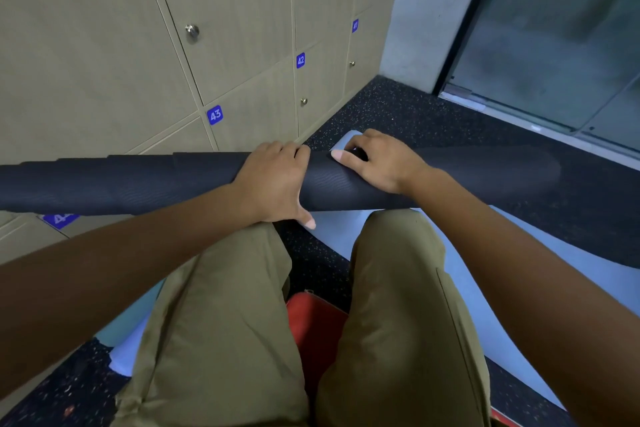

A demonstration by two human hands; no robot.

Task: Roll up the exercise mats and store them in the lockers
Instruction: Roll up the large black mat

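A dark navy exercise mat [138,184], rolled into a long tube, lies across the view above my knees. My left hand [277,180] wraps over the roll near its middle, thumb under the near side. My right hand [377,161] rests on the roll just to the right, fingers curled over its far edge and thumb on top. A light blue mat [464,274] lies flat on the floor under my legs. The lockers [242,45] are beige doors with metal knobs and blue number tags 41, 42, 43; all doors in view are closed.
The floor [433,114] is black speckled rubber. A glass door with a dark frame [554,45] stands at the right. A red object [318,333] lies between my knees. My legs in khaki trousers fill the lower middle.
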